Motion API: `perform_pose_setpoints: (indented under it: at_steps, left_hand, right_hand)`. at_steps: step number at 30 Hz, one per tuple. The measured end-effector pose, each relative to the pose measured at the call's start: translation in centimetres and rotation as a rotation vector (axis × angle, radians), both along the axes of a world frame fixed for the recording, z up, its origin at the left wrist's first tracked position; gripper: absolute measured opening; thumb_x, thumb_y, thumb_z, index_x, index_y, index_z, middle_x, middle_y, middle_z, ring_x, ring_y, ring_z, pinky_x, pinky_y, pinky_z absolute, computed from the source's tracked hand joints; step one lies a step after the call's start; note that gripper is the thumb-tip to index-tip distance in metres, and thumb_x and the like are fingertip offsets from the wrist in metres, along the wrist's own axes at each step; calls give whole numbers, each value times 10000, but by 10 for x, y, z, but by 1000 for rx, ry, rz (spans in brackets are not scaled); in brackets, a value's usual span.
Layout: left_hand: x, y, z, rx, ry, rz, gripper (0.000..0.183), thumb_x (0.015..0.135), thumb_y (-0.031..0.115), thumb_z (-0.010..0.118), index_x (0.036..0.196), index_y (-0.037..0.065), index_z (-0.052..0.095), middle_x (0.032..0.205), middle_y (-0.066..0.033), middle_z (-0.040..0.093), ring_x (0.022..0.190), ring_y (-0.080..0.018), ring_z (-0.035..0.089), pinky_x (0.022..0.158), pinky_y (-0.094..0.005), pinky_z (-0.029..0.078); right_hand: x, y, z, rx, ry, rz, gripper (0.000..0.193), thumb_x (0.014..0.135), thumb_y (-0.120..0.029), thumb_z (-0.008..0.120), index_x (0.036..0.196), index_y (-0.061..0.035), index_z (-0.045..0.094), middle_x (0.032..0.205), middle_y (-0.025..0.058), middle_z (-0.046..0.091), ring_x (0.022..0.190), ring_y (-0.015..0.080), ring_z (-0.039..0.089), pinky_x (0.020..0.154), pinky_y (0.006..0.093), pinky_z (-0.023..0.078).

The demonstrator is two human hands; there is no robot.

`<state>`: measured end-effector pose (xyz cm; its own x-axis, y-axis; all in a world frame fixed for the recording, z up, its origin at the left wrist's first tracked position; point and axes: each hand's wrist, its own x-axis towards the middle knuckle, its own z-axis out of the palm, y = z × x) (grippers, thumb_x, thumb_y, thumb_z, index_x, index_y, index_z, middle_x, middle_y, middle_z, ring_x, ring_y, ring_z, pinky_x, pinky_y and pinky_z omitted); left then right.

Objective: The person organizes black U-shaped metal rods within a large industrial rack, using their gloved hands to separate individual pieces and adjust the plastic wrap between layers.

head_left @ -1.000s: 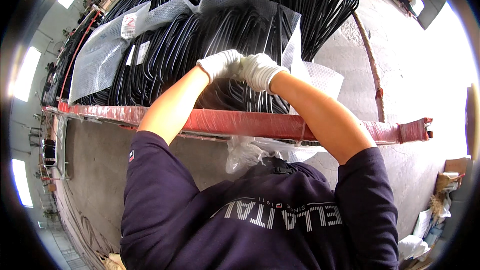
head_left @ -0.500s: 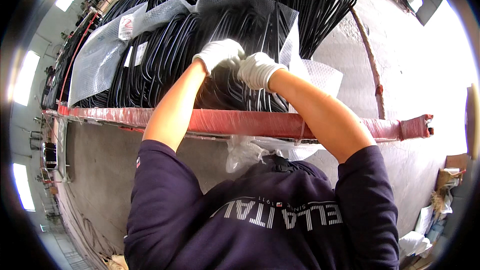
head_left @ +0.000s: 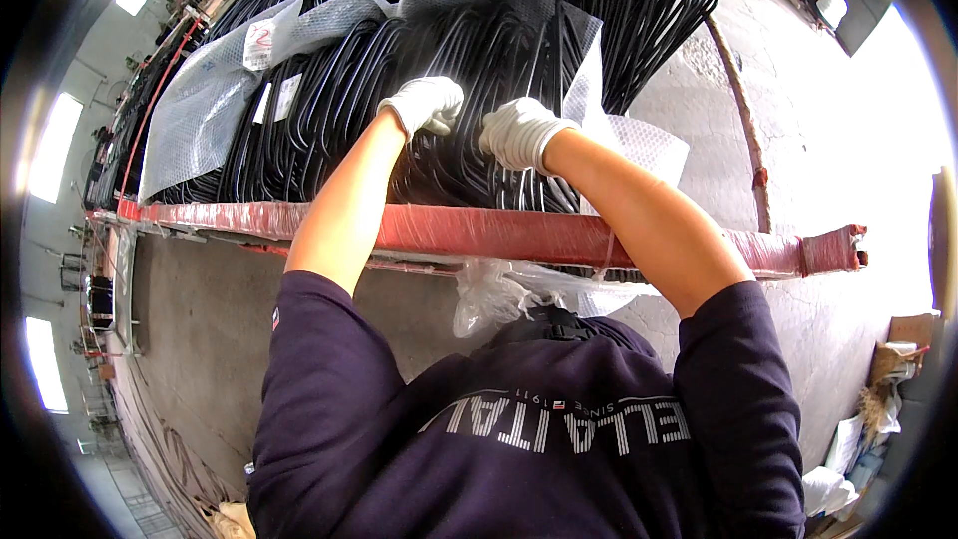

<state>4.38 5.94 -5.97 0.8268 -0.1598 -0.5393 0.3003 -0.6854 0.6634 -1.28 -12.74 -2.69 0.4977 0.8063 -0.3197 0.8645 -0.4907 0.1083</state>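
Remotely, I saw the white-gloved left hand (head_left: 424, 106) and white-gloved right hand (head_left: 521, 134) curled, apart, over bent glossy-black tubes (head_left: 324, 115); what they held, I couldn't tell; translucent bubble wrap (head_left: 200, 130) covered some leftward, nearer ones exposed.

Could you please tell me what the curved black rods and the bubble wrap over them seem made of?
Curved black rods: probably metal, glossy-coated, by their sharp highlights; plastic isn't excluded. Bubble wrap: translucent plastic film, by its dimpled surface.

A narrow gap parts left fingers (head_left: 442, 122) from right fingers (head_left: 490, 134), black rods (head_left: 337, 90) blocking below and a red bar (head_left: 479, 231) nearside.
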Motion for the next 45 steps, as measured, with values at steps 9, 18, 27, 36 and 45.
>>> perform_pose_setpoints:
  at_steps: [9,18,27,36,45]
  left_hand:
    - [-12,-4,1,-287,175,116,238,636,-22,542,856,26,619,853,-94,635,698,-203,608,683,-336,528]
    - [-9,-12,-7,-256,117,104,185,789,179,558,898,43,619,717,-59,633,601,-165,598,668,-325,534]
    - [21,1,-46,-184,2,-336,262,665,29,498,891,65,624,739,-35,615,624,-158,544,571,-262,419]
    - [-8,-2,-11,11,-89,-228,429,516,-19,491,905,67,647,768,-21,599,646,-153,490,582,-245,388]
    - [-21,-10,29,-367,59,282,524,619,-50,475,1137,7,532,1045,-113,554,925,-211,513,775,-311,452]
  right_hand:
    - [0,0,4,7,29,0,204,800,-170,534,980,-196,626,1014,47,583,942,236,592,756,322,492]
    - [-1,-8,7,81,-128,64,331,781,-195,549,1097,-285,595,1163,31,487,1090,203,476,831,353,433]
    - [2,-8,4,101,-2,105,363,756,-166,540,1118,-186,537,1201,-4,496,1182,187,405,973,441,289]
    - [-11,4,9,-108,-220,219,364,806,-283,541,1166,-229,520,1218,-29,507,1194,226,405,998,493,256]
    - [-11,2,18,-128,-53,18,403,778,-248,558,1180,-243,521,1215,17,479,1205,229,368,1023,554,208]
